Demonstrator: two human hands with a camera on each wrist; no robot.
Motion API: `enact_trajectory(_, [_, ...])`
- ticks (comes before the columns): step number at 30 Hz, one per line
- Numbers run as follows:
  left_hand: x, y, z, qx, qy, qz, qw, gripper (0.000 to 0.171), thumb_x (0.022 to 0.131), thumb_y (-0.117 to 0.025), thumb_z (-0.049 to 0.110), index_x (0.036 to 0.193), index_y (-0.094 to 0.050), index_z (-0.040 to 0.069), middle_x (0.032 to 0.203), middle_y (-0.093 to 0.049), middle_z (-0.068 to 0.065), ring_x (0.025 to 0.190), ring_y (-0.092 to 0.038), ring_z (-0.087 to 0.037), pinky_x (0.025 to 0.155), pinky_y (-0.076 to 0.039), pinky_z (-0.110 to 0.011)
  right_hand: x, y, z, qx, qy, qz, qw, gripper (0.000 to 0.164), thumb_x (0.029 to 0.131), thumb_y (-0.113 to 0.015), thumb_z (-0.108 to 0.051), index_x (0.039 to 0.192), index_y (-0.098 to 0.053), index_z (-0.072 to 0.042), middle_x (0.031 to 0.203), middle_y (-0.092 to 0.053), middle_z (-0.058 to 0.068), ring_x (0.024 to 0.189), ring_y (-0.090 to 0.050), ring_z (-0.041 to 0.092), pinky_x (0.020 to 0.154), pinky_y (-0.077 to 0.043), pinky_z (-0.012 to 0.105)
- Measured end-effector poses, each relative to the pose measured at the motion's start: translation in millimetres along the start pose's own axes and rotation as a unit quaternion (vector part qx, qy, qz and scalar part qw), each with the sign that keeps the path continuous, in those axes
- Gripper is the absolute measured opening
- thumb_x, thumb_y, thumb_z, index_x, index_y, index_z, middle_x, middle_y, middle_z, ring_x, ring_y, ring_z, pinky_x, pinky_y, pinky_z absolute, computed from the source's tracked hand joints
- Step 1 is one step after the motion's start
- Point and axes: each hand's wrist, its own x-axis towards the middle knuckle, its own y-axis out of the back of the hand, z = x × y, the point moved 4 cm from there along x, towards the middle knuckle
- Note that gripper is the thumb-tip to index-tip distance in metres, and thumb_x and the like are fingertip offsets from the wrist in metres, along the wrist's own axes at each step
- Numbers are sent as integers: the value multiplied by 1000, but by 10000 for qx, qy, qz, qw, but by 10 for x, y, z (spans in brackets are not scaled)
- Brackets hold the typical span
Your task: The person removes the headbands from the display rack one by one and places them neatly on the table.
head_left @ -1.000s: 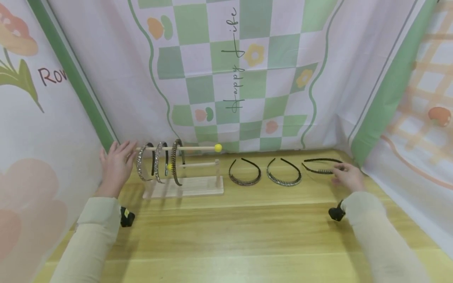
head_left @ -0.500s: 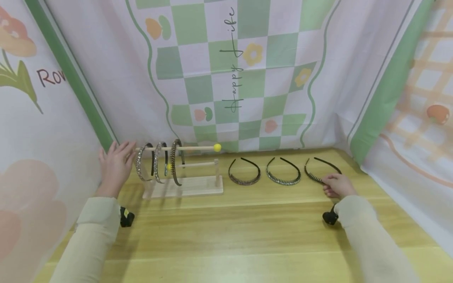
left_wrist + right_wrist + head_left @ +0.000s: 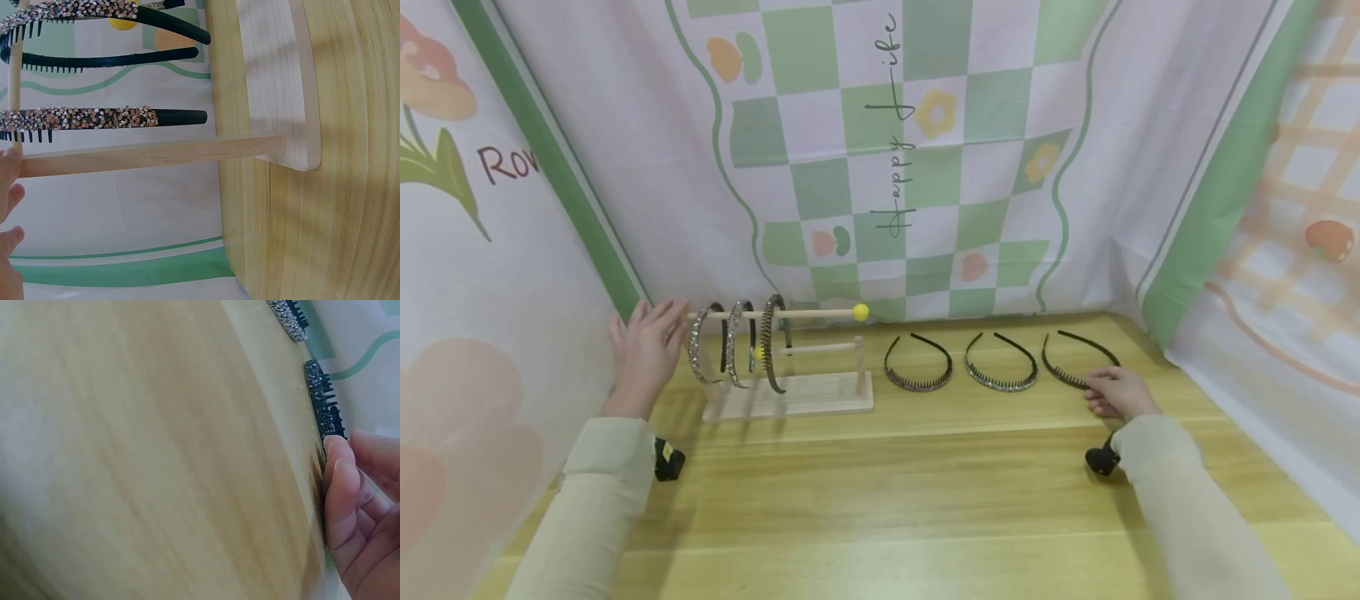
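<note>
In the head view my right hand (image 3: 1122, 393) pinches the front of a black toothed headband (image 3: 1062, 375) at the right of the row. The right wrist view shows thumb and fingers meeting at the end of its glittery dark band (image 3: 322, 397). My left hand (image 3: 649, 354) touches the left end of a wooden headband rack (image 3: 820, 403), its fingers extended by the upper rod (image 3: 820, 314). Three headbands hang on that rod: two with sparkly stones, a silvery one (image 3: 696, 346) and another one (image 3: 734, 346), and a brown toothed one (image 3: 768, 346).
Two more toothed headbands lie on the wooden table (image 3: 880, 500), a pinkish one (image 3: 917, 386) and a silvery one (image 3: 1002, 386). A yellow ball (image 3: 861, 312) caps the upper rod. A shorter lower rod (image 3: 820, 349) sits beneath it. Patterned cloth (image 3: 880, 183) hangs behind.
My right hand has come left and toward me, and the right-hand headband has turned so its ends point away, in line with the others. The left hand stays put.
</note>
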Motion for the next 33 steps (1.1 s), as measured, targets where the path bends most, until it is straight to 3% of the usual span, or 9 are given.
enact_trajectory(5, [2,8,6,-41,19,-8,10000,38,92,-56,14,129,-50,6,135,-43,-20,130,-21,-46,103,11,-56,-8,8,-53,260,232,-32,9994,49,96,-46,-10,131,-25,16,75,-62,3,60,-61,10,58,-54,25])
enact_trajectory(11, [1,2,1,-4,-7,12,10000,38,92,-56,14,129,-51,6,135,-43,-20,130,-22,-46,104,10,-56,-12,-5,-220,-11,578,-79,9983,60,96,-50,-19,140,-20,9,92,-58,10,70,-62,13,64,-54,27])
enact_trajectory(18, [-4,-3,-7,4,-21,39,10000,38,92,-57,13,129,-51,7,134,-43,-21,130,-22,-46,104,9,-56,7,-60,-519,-423,1209,-161,9916,62,96,-51,-24,141,-20,6,90,-60,-4,76,-64,18,68,-55,31])
enact_trajectory(26, [0,-3,-10,-12,-7,50,10000,38,92,-56,12,129,-50,7,134,-44,-20,130,-22,-46,103,9,-57,1,-248,-931,-1039,1681,-352,9796,66,93,-55,-32,142,-24,0,119,-48,28,91,-61,29,78,-52,38])
enact_trajectory(33, [5,-3,-8,-12,-14,54,10000,38,91,-57,13,128,-51,6,134,-44,-21,129,-23,-48,103,10,-56,-38,-535,-1389,-1144,2009,-508,9716,63,92,-56,-29,142,-27,-3,118,-48,26,87,-61,24,74,-54,34])
